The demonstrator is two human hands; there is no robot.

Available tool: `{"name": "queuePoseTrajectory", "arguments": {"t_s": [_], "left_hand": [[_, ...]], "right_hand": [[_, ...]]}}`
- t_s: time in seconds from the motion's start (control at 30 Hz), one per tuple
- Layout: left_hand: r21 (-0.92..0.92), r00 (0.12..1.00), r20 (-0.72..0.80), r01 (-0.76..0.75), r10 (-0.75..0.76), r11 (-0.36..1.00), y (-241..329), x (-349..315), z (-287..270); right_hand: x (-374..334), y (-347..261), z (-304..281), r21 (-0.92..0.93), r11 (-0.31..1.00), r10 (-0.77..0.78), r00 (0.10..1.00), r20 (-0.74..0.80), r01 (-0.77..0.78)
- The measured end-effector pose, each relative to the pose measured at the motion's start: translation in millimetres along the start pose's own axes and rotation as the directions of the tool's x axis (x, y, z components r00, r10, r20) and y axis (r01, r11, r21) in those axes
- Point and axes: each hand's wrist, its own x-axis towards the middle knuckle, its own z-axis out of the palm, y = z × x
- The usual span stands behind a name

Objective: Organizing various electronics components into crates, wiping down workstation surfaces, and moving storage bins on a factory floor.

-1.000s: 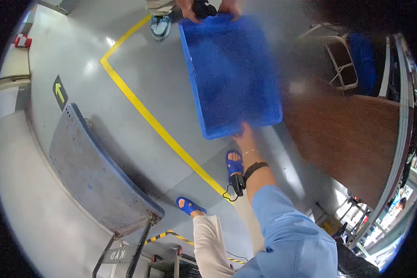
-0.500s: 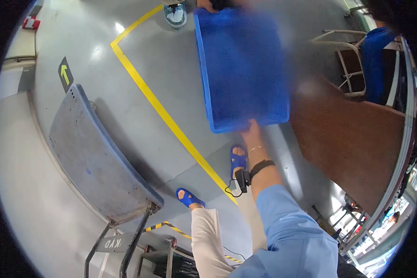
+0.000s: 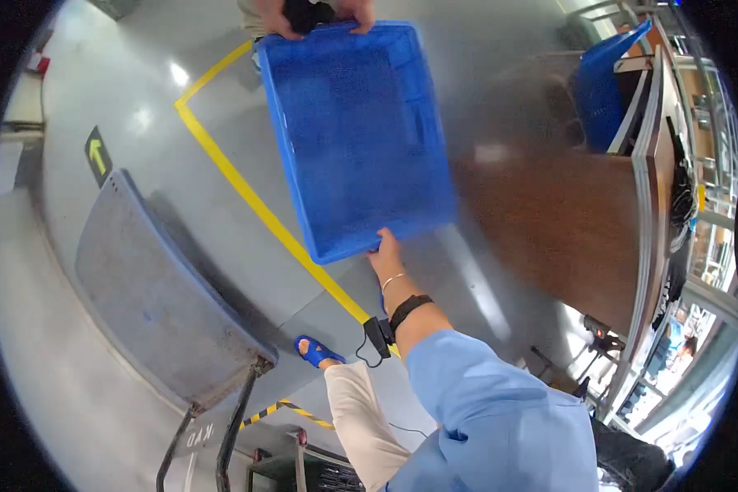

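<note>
My right hand (image 3: 388, 252) grips the near rim of a large blue plastic crate (image 3: 344, 139), thumb over the edge and fingers at the outer side. The crate is held above the floor, and nothing shows inside it. At its far rim, another person's two hands (image 3: 282, 25) hold on, one near each corner. A black strap with a small black device (image 3: 377, 334) and a thin cable is on my right wrist, below a light blue sleeve (image 3: 484, 381). My left hand is out of view.
A worn blue-grey chair back (image 3: 160, 295) stands at the left, beside a pale wall. To the right is a brown tabletop (image 3: 558, 221), with another blue container (image 3: 603, 86) behind it. Yellow tape (image 3: 230, 172) marks the grey floor. A dark rack (image 3: 295, 476) is at the bottom.
The crate has swung left with my right hand still on its rim. The other person's hands have come further into view. The view has shifted slightly.
</note>
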Motion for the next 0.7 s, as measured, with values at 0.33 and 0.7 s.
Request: {"name": "queuePoseTrajectory", "arguments": {"t_s": [0.33, 0.7], "left_hand": [[-0.150, 0.992, -0.126, -0.047, 0.028, 0.988, 4, -28, -62], [-0.634, 0.980, -0.199, -0.146, 0.022, 0.759, -49, -5, -117]], "right_hand": [[-146, 20, 19, -0.165, 0.986, 0.006, 0.997, -0.075, -0.018], [-258, 54, 36, -0.449, 0.893, 0.057, 0.998, 0.029, -0.038]]}}
